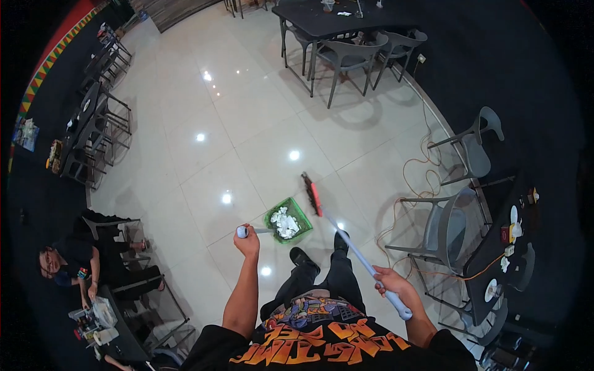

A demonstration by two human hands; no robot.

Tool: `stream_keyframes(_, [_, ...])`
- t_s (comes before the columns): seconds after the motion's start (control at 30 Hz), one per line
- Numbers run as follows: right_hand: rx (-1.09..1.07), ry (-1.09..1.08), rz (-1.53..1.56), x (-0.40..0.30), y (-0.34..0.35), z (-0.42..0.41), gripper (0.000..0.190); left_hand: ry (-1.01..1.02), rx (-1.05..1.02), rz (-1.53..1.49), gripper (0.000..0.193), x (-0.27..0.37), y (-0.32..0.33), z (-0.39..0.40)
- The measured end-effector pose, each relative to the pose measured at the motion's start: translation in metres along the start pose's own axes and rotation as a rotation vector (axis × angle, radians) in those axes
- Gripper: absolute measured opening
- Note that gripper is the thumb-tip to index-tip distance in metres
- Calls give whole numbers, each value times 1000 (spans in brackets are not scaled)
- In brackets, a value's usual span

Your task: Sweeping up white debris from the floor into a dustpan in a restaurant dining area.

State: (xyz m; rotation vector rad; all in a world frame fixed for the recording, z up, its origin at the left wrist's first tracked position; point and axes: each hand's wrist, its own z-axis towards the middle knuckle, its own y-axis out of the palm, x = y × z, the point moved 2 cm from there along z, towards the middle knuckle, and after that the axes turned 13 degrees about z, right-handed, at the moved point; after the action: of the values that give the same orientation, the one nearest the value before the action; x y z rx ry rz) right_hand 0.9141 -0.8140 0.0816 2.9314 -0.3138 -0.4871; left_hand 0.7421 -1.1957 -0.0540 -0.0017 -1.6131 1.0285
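My left hand [247, 242] grips the upright handle of a long-handled green dustpan [301, 214]. Crumpled white tissues [284, 223] lie heaped in the pan, which is low at the floor in front of my feet. My right hand [394, 284] is closed around the pale blue handle of a broom [352, 244]. The broom's red head [315, 198] with dark bristles is to the right of the dustpan, apart from it. Whether the bristles touch the floor I cannot tell.
Grey chairs [440, 227] and a black table [482, 259] bearing plates and tissues stand at right. An orange cable [408, 167] loops across the tiles beside them. Another table [315, 21] is ahead. At left, a seated person [69, 259] is at a table [125, 320].
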Motion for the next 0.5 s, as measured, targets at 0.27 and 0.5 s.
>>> stream_keyframes(0.27, [316, -215, -377, 32, -6, 124, 59, -96, -18, 67, 7, -4, -29, 1])
stream_keyframes(0.5, [-21, -21, 52, 35, 59, 145, 34, -31, -36, 73, 7, -21, -28, 14])
